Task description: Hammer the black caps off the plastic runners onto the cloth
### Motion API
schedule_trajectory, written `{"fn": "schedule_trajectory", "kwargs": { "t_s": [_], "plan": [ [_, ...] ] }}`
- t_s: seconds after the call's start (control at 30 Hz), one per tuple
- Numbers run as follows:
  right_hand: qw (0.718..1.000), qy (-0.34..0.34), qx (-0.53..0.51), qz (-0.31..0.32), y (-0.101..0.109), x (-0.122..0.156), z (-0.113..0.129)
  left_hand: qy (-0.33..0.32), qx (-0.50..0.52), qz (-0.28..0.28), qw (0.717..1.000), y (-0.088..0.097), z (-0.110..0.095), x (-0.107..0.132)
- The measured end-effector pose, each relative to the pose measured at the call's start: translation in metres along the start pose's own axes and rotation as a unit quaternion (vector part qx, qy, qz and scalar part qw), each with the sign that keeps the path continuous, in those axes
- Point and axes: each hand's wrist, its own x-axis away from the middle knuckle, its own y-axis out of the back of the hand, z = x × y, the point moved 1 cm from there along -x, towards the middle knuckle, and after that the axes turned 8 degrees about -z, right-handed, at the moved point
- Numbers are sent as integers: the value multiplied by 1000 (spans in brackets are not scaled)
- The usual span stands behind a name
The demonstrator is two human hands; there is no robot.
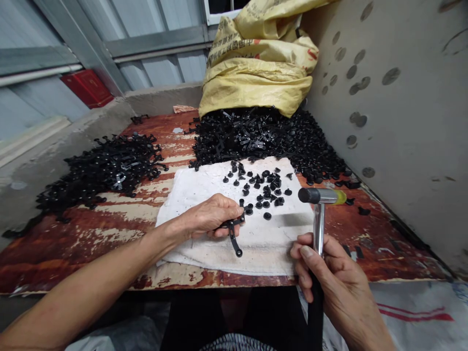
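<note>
My left hand point(219, 214) pinches a small black linkage bracket point(234, 236) with jointed arms, just above a white cloth point(204, 253). In my right hand point(329, 273) is a mallet point(319, 224), held upright by its black grip. Its metal shaft carries a head with one black face and one yellow face. Several round black caps with short stems point(268, 190) lie scattered on the cloth, beyond and to the right of my left hand. The bracket's far end is partly hidden by my left fingers.
A pile of black jointed brackets point(113, 165) lies at the left. A larger heap of black parts point(252, 134) spills from a yellow sack point(259, 73) at the back. The worn red table point(139, 243) meets a spotted wall panel point(395, 126) at the right. A red box point(87, 87) stands back left.
</note>
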Motion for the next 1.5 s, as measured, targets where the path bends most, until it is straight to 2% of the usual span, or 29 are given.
{"fn": "schedule_trajectory", "kwargs": {
  "t_s": [0.37, 0.5, 0.57, 0.67, 0.73, 0.8, 0.87, 0.97, 1.0, 1.13, 1.27, 1.3, 1.4, 1.5],
  "plan": [
    [1000, 3, 15, -6, -2, 0, 1, 5, -27, -4, 1000, 5, 6, -5],
    [994, -23, 89, 59, -1, -3, 12, 12, -64, -18, 998, 4, 2, -2],
    [983, 22, 162, 77, -2, -5, 25, 20, -84, -32, 996, 2, -3, 0],
    [943, 199, 261, 54, -8, -5, 46, 20, -100, -41, 994, 0, -6, 0],
    [900, 313, 301, 47, -12, -5, 55, 4, -101, -27, 994, 2, -3, -2],
    [857, 391, 334, 41, -15, -6, 57, -14, -100, -11, 995, 6, 2, -4],
    [812, 425, 396, 61, -14, -10, 53, -26, -100, 2, 995, 10, 8, -7],
    [755, 420, 491, 113, -12, -14, 46, -29, -91, 18, 995, 13, 14, -10],
    [750, 424, 494, 116, -12, -13, 46, -30, -87, 23, 995, 13, 15, -10],
    [775, 474, 414, 63, -12, -5, 50, -35, -82, 21, 996, 12, 16, -10],
    [738, 440, 500, 107, -13, -7, 44, -13, -99, 4, 995, 9, 14, -7],
    [740, 434, 500, 114, -13, -8, 43, -7, -98, 1, 995, 9, 13, -6],
    [776, 445, 438, 89, -11, -8, 38, 6, -89, -3, 996, 6, 10, -5],
    [766, 427, 469, 104, -14, -7, 34, 16, -96, -11, 995, 4, 7, -4]
  ]
}}
